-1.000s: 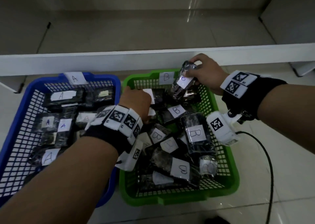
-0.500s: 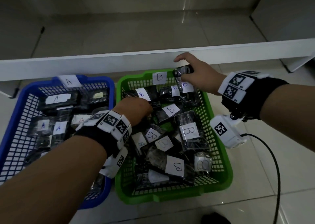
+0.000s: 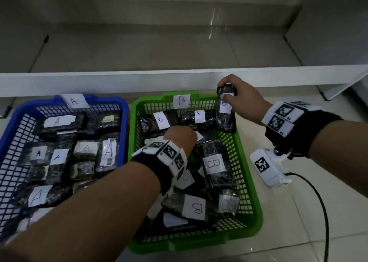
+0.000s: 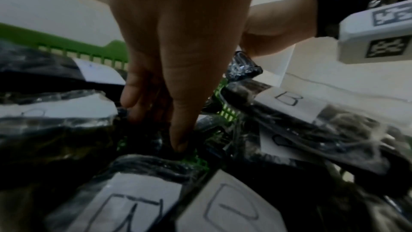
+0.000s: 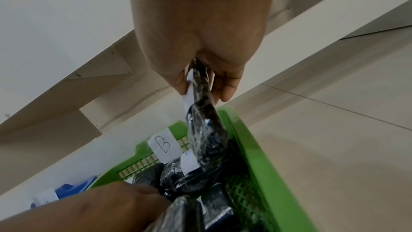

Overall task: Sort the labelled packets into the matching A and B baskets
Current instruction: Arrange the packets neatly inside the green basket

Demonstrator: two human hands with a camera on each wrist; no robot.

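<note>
A blue basket [image 3: 123, 110] tagged A [image 3: 74, 101] stands on the left, and beside it a green basket [image 3: 249, 182] tagged B [image 3: 181, 101]. Both hold several black packets with paper labels. My right hand [image 3: 224, 91] pinches the top of a black B packet [image 3: 226, 118] that stands upright in the green basket's back right corner [image 5: 256, 156]. In the right wrist view the thumb and fingers [image 5: 225, 94] clamp that packet [image 5: 205, 138]. My left hand [image 3: 179, 136] reaches down into the middle of the green basket. There its thumb and fingers [image 4: 133, 103] pinch a dark packet [image 4: 147, 133] low among the others.
A white shelf ledge [image 3: 139, 78] runs just behind both baskets. A black cable [image 3: 318, 202] trails over the tiled floor right of the green basket. The white camera module [image 3: 266, 168] hangs under my right wrist near the basket's right rim.
My right hand has carried the B packet right and down into the green basket's back corner. My left hand has moved from the basket's back left deeper into its middle.
</note>
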